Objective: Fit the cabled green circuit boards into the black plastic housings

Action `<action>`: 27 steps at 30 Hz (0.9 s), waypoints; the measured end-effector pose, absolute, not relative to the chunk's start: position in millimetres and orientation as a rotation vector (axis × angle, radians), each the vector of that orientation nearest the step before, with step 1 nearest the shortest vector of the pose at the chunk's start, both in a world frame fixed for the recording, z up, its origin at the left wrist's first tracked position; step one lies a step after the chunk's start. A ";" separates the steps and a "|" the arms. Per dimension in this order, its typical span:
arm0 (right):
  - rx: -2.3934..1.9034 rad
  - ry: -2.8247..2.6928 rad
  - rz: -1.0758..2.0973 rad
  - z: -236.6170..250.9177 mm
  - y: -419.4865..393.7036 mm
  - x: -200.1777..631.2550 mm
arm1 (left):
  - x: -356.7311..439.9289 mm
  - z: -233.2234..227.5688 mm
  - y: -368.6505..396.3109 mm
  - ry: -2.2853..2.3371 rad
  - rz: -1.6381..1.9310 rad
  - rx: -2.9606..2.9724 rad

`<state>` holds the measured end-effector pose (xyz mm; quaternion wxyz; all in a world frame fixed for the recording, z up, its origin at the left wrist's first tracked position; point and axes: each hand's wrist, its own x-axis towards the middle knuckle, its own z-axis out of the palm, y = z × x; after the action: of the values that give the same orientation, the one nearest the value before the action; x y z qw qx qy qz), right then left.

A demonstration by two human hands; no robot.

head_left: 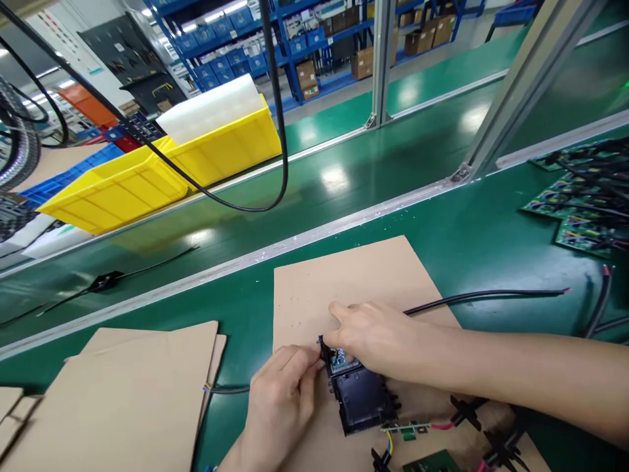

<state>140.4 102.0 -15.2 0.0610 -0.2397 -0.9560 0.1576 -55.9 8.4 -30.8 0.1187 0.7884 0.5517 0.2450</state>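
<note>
While the left hand (282, 390) pinches the edge of the open black plastic case (364, 398) on the cardboard sheet (354, 275), the right hand (366, 334) curls over its circuit board (338, 359) — grip hidden, can't tell — and a tug on the black cable (491, 295) could skew that board.

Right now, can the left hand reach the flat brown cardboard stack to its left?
Probably yes: the cardboard stack lies near the left hand, with only a thin dark cable between, though that hand is busy at the black plastic case.
</note>
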 end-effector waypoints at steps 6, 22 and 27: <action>-0.696 -2.875 0.492 -18.0 103.9 139.5 | -56.2 -39.2 -3.0 1.687 0.347 2.821; -0.807 -2.978 0.667 -10.2 121.0 102.0 | -58.5 -45.7 -4.9 1.650 0.351 2.658; -0.750 -2.955 0.586 -8.8 119.2 114.6 | -64.2 -29.9 11.4 1.582 0.395 2.468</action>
<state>114.6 119.2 -8.8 0.0187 -0.2417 -0.9516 0.1888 -64.2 11.4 -29.9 0.0916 0.8308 0.5327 0.1330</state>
